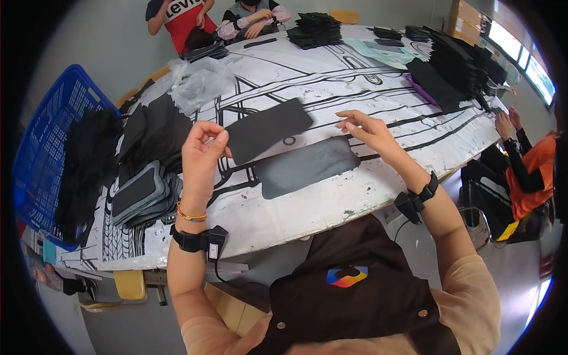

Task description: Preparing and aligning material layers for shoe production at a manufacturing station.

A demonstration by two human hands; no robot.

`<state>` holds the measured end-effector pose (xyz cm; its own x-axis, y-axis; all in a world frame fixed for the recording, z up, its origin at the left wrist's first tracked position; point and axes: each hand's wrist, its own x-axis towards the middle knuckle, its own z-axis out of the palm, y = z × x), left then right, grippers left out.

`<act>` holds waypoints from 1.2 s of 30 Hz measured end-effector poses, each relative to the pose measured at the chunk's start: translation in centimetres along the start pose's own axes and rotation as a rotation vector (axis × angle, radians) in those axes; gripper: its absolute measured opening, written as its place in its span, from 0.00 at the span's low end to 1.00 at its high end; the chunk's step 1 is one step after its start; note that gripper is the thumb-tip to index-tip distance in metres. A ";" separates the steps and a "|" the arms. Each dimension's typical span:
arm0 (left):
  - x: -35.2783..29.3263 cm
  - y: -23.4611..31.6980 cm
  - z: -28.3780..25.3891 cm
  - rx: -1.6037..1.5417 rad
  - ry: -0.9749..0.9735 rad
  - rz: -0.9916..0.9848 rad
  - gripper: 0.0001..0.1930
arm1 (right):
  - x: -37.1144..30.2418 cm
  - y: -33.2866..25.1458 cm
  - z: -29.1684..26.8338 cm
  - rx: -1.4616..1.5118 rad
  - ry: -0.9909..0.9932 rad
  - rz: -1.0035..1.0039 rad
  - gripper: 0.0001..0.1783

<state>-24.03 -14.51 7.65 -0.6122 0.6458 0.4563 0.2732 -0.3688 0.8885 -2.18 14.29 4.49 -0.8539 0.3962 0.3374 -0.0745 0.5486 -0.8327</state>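
Far left: blue plastic basket [36,139] with black fabric pieces [86,171] in it. Just right of it, on the white table cover [331,204], a stack of black panels [154,133], and nearer the body a pile of round-cornered grey pads [167,192], black piece on top. Clear plastic bag [204,86] beyond.

Left hand [204,142]: thumb and fingers pinched on the left end of a black rectangular panel [269,131]. Forearm comes up from lower edge, hand raised, wrist strapped. Panel reaches right from the fingers, long axis rising toward far right; far end unsupported by either hand. Height over table can't be told.

Centre: grey rectangular panel [307,167] flat on the cover, just on the body side of the black one, long axes roughly parallel. Right hand is the nearer to it, by its far right corner.

Right hand [373,133]: empty, fingers spread loosely, pointing left toward the black panel's free end, not touching it. Forearm angles in from lower right.

Farther right: purple tray [421,90], black stacks, person in orange.
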 end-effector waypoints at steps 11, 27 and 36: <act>-1.8 -1.3 2.0 -0.010 -0.103 -0.213 0.06 | -0.4 -1.5 -0.3 0.169 -0.178 0.095 0.17; -2.8 -2.5 3.6 -0.009 -0.055 -0.320 0.26 | -3.0 3.1 0.2 0.298 -0.021 -0.011 0.14; -2.4 -1.7 3.3 0.058 -0.148 -0.463 0.09 | -3.3 2.1 1.0 0.033 0.039 -0.103 0.10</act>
<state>-20.56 -13.19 5.26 -0.5682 0.8228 0.0110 0.0410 0.0150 0.9990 -0.03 13.43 1.19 -0.8200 0.3681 0.4383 -0.1784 0.5633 -0.8068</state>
